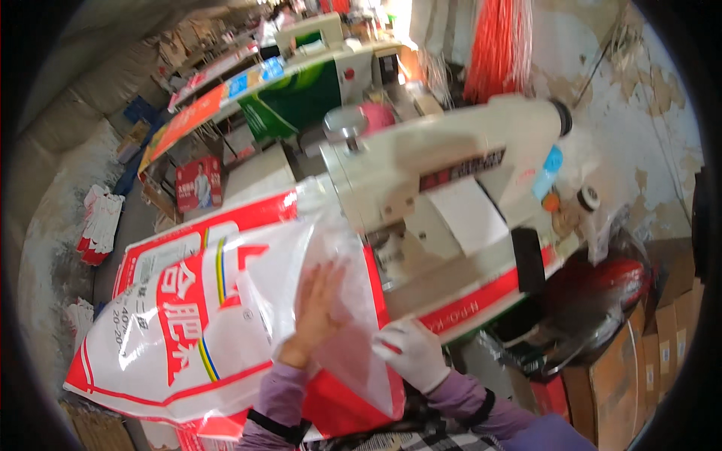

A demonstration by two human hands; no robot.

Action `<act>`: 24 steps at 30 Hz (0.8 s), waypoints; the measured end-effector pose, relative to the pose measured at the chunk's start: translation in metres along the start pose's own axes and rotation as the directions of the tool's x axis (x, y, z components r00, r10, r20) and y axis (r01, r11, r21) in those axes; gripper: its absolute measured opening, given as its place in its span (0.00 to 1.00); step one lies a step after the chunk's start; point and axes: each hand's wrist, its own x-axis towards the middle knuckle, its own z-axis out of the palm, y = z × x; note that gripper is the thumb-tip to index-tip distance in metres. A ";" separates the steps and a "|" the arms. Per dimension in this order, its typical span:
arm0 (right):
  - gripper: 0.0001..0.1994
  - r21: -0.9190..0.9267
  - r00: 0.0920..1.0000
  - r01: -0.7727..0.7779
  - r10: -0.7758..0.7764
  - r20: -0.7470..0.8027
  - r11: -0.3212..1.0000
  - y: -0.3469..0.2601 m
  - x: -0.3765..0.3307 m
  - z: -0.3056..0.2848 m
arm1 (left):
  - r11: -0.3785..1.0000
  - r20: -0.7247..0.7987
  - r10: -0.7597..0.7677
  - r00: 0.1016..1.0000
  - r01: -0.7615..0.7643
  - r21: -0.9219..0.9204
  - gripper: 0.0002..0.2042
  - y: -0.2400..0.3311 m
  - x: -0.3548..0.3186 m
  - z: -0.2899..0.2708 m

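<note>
A large white woven plastic sack (248, 331) with red print and red borders lies across the sewing table, bulging and creased. My bare left hand (320, 304) rests flat on its pale, thin part, fingers stretched out. At the sack's right edge is my right hand (414, 357) in a white glove. Its fingers are curled closed, with a small red patch showing among them; what they grip is hidden. Just beyond both hands stands a cream industrial sewing machine (444, 161), its needle area (387, 255) beside the sack's far right edge.
White paper (466, 214) lies under the machine arm. A black block-shaped part (528, 259) sticks up at the table's right edge. Cardboard boxes (620, 376) and clear plastic bags (526, 346) fill the right side. Red strands (500, 49) hang behind; another machine (308, 34) stands farther back.
</note>
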 end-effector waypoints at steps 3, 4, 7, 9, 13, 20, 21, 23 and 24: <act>0.13 -0.331 0.997 0.045 -0.065 -0.049 0.943 0.025 0.063 0.031 | 0.993 0.029 -0.083 0.996 0.085 -0.087 0.52 0.002 0.000 0.019; 0.15 -0.474 1.000 -0.002 -0.002 -0.010 0.881 0.031 0.074 0.045 | 0.993 0.049 -0.072 0.996 0.076 -0.088 0.51 0.007 0.001 0.022; 0.14 -0.509 0.993 0.112 -0.114 0.029 0.853 0.031 0.090 0.086 | 0.955 -0.094 -0.179 0.979 0.150 -0.256 0.38 -0.024 -0.013 0.066; 0.13 -0.435 0.986 0.163 -0.159 0.045 0.885 0.026 0.098 0.092 | 0.914 -0.171 -0.233 0.957 0.156 -0.375 0.35 -0.028 -0.013 0.076; 0.10 -0.232 0.994 -0.033 0.007 -0.111 0.972 0.001 0.085 0.077 | 0.864 -0.223 -0.304 0.926 0.170 -0.474 0.29 -0.036 -0.034 0.057; 0.09 -0.478 0.964 0.258 -0.258 0.066 0.840 0.011 0.086 0.086 | 0.873 -0.236 -0.292 0.927 0.157 -0.461 0.20 -0.028 -0.038 0.029; 0.12 -0.340 0.997 0.051 -0.026 0.078 0.939 0.010 0.085 0.090 | 0.886 -0.271 -0.296 0.916 0.157 -0.436 0.17 -0.019 -0.033 0.021; 0.24 0.005 0.931 -0.334 0.329 0.162 0.943 0.009 0.085 0.085 | 0.910 -0.337 -0.305 0.891 0.168 -0.379 0.12 0.002 -0.022 0.001; 0.24 0.008 0.930 -0.333 0.327 0.166 0.943 0.007 0.087 0.079 | 0.920 -0.367 -0.311 0.877 0.180 -0.349 0.10 0.010 -0.019 -0.006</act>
